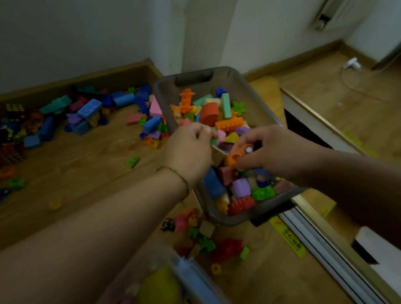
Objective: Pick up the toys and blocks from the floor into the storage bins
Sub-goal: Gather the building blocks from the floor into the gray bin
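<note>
A grey storage bin (242, 82) stands on the wooden floor, filled with several coloured blocks. Over its middle, my right hand (273, 149) pinches a small orange toy car (238, 154) with a pale wheel. My left hand (190, 150) hovers over the bin's left rim with its fingers curled on a beige wooden block (218, 154). A big pile of blue, teal and pink blocks (90, 112) lies on the floor at the left by the wall. More small blocks (208, 241) lie in front of the bin.
A clear plastic bin (179, 267) holding a yellow toy sits at the bottom centre. Rubik's cubes (11, 153) lie at the far left. A sliding-door track (319, 236) and yellow tape run along the right. A white cable and plug (352, 65) lie beyond.
</note>
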